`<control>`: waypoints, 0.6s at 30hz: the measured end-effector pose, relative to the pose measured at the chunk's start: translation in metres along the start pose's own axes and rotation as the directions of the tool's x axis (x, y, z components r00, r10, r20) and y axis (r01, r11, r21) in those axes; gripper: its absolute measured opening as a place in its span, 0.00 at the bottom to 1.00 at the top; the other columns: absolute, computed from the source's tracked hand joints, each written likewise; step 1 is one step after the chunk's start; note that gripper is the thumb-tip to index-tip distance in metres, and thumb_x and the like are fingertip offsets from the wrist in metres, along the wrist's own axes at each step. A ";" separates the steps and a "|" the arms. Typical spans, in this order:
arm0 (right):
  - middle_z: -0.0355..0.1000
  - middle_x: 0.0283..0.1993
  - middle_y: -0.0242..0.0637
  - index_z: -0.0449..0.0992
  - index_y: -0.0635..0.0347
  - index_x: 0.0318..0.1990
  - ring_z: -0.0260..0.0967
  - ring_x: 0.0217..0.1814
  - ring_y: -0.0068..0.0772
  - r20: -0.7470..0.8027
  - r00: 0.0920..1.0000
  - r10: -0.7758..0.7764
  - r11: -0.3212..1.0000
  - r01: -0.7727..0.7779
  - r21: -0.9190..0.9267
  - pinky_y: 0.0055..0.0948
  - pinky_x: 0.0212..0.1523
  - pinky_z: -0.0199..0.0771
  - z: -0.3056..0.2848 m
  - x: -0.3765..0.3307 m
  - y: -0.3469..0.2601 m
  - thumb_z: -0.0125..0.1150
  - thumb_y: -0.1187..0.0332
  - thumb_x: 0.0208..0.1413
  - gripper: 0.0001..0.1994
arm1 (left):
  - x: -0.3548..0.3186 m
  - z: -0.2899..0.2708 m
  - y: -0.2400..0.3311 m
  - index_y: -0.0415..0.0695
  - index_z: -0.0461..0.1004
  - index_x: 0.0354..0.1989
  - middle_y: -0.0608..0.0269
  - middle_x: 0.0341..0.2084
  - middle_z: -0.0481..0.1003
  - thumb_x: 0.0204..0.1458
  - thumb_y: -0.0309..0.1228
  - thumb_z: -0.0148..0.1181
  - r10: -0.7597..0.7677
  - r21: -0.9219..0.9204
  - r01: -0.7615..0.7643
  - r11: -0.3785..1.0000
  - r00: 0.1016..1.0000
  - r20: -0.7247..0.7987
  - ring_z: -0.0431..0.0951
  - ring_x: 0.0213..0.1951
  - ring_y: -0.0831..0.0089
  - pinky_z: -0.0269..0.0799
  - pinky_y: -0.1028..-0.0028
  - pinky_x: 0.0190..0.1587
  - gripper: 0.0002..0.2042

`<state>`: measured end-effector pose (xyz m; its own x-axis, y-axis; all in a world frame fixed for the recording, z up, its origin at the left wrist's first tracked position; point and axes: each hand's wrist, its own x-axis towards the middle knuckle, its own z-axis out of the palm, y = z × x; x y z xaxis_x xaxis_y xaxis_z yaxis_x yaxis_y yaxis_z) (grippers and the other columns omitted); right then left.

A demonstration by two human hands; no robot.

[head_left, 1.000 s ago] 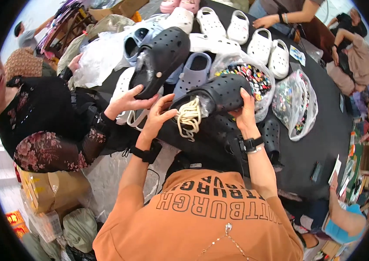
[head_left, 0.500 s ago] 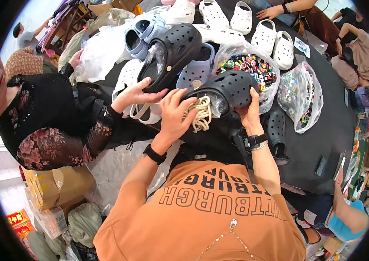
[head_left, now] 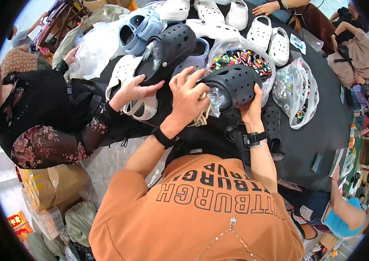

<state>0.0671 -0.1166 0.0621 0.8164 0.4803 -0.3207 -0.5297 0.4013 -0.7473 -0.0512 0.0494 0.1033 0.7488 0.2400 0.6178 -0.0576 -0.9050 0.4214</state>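
A black clog (head_left: 236,83) with a perforated toe is held up in front of me. My right hand (head_left: 252,108) wraps round its toe end from the right and below. Clear plastic (head_left: 216,98) bulges from the foot opening. At the heel end is my left hand (head_left: 188,96), fingers bent, with a bundle of cream cord (head_left: 203,115) partly hidden beneath it. To the left, another person's hand (head_left: 137,92) supports a second black clog (head_left: 171,52), which also has clear plastic inside.
White clogs (head_left: 260,34) and light-blue clogs (head_left: 143,28) lie on the black table (head_left: 310,143). An open bag of colourful small charms (head_left: 241,61) stands behind my clog, with a gathered bag (head_left: 295,93) to its right. Another black clog (head_left: 272,124) sits by my right wrist.
My left hand has moved right and slightly up along the clog's heel, covering more of the cord. The clog has shifted slightly right with its toe turned. The other person's clog stays held.
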 end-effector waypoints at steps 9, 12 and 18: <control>0.67 0.47 0.31 0.66 0.52 0.48 0.65 0.48 0.30 -0.109 0.994 0.030 1.000 -0.030 0.001 0.34 0.46 0.65 -0.005 0.012 0.008 0.53 0.44 0.44 0.28 | -0.028 0.002 -0.007 0.39 0.68 0.22 0.58 0.32 0.72 0.29 0.18 0.56 -0.133 -0.271 0.109 0.957 0.988 -0.073 0.71 0.38 0.61 0.66 0.69 0.39 0.08; 0.67 0.47 0.31 0.66 0.51 0.48 0.64 0.48 0.30 -0.113 0.994 0.005 1.000 -0.008 -0.027 0.34 0.46 0.65 -0.007 0.014 0.006 0.53 0.44 0.44 0.27 | -0.034 0.001 -0.009 0.38 0.68 0.23 0.57 0.32 0.72 0.31 0.16 0.54 -0.164 -0.332 0.123 0.935 0.982 -0.098 0.72 0.35 0.62 0.68 0.71 0.36 0.08; 0.68 0.45 0.31 0.66 0.51 0.47 0.66 0.46 0.31 -0.174 0.984 -0.029 0.995 0.013 -0.097 0.38 0.46 0.66 -0.019 0.023 0.006 0.53 0.44 0.44 0.27 | -0.040 0.009 -0.030 0.36 0.68 0.29 0.58 0.32 0.74 0.43 0.18 0.49 -0.445 -0.591 0.326 0.738 0.893 -0.063 0.72 0.30 0.75 0.66 0.79 0.33 0.05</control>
<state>0.0868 -0.1181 0.0391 0.8592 0.3254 -0.3948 -0.4945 0.3298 -0.8042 -0.0735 0.0635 0.0606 0.6533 0.6390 0.4062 -0.1885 -0.3824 0.9046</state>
